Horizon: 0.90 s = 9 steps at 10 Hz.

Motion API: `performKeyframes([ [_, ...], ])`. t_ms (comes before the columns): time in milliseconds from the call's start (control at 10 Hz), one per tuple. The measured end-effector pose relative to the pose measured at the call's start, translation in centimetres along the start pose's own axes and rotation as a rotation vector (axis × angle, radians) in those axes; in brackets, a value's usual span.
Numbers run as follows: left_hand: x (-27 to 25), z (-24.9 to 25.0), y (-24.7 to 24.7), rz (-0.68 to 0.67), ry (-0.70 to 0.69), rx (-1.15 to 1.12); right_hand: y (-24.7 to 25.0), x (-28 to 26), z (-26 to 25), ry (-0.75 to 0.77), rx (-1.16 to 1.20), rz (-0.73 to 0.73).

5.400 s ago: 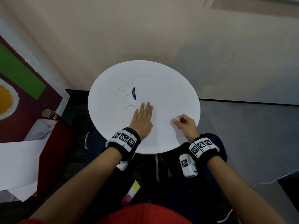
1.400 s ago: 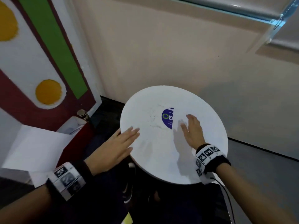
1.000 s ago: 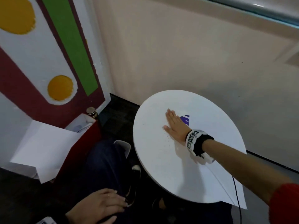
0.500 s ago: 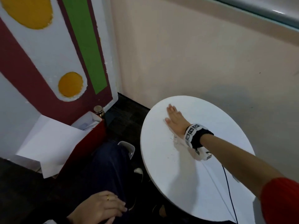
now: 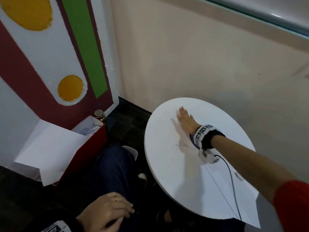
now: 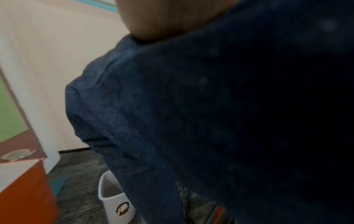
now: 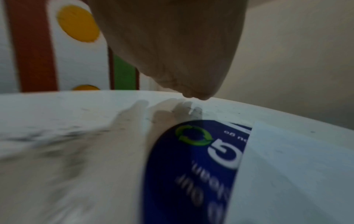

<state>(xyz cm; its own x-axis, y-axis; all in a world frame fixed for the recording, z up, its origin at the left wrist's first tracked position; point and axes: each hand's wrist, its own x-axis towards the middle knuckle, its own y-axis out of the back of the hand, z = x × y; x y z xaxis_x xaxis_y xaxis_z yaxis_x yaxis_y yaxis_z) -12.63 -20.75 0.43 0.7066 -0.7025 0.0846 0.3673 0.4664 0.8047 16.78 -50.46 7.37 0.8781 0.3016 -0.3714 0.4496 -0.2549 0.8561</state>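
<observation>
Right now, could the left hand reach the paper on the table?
Probably yes. The left hand rests on the lap, holding nothing, just below the table. The paper hangs over the near edge, and only the right arm stretches above it.

Head view: moderate, even indoor light from above. The white table [image 5: 167, 173] reads bright, while the floor at lower left is dim. The right hand [image 5: 186, 120] casts a soft shadow leftward onto the tabletop. A glare streak sits on the rail [image 5: 274, 15] at upper right. Straight edges bow near the borders.

Left wrist view: dark and soft, with noise specks across the trouser leg [image 6: 172, 121].

Right wrist view: motion blur at lower left, and the lettering on the blue sticker [image 7: 191, 159] is smeared.
</observation>
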Motion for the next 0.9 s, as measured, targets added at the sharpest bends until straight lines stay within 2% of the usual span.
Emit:
performKeyframes([
  [100, -0.9, -0.2, -0.5, 0.033, 0.034, 0.212, -1.4, 3.0, -1.3, -0.043, -0.085, 0.024],
  [200, -0.8, -0.2, -0.4, -0.031, 0.104, 0.247, -2.4, 3.1, -4.8, 0.071, -0.109, -0.03],
  [300, -1.3, 0.2, 0.4, -0.071, 0.066, 0.125, -3.7, 0.1, -6.2, 0.279, -0.199, -0.195],
  [400, -2.2, -1.3, 0.3, 0.367, -0.114, -0.303, -4.0, -5.5, -4.9, 0.503, -0.274, -0.385],
  [500, -1.7, -0.3, 1.0, 0.046, -0.239, -0.164, -3.2, -10.7, -2.4, 0.513, -0.102, -0.351],
  [600, -0.8, 0.1, 1.0, -0.002, -0.09, -0.157, -3.9, -12.3, 0.3, 0.152, 0.065, 0.013],
  [700, -0.2, 1.0, 2.3, 0.016, -0.11, -0.118, -5.5, -10.6, 0.1, -0.18, 0.006, 0.042],
  [800, 0.3, 1.3, 2.0, 0.045, -0.122, -0.061, -7.1, -8.2, -3.2, -0.178, 0.027, 0.034],
  [900, 0.4, 1.0, 1.5, 0.1, -0.09, -0.031, -7.7, -7.7, -6.6, -0.007, 0.114, -0.068],
])
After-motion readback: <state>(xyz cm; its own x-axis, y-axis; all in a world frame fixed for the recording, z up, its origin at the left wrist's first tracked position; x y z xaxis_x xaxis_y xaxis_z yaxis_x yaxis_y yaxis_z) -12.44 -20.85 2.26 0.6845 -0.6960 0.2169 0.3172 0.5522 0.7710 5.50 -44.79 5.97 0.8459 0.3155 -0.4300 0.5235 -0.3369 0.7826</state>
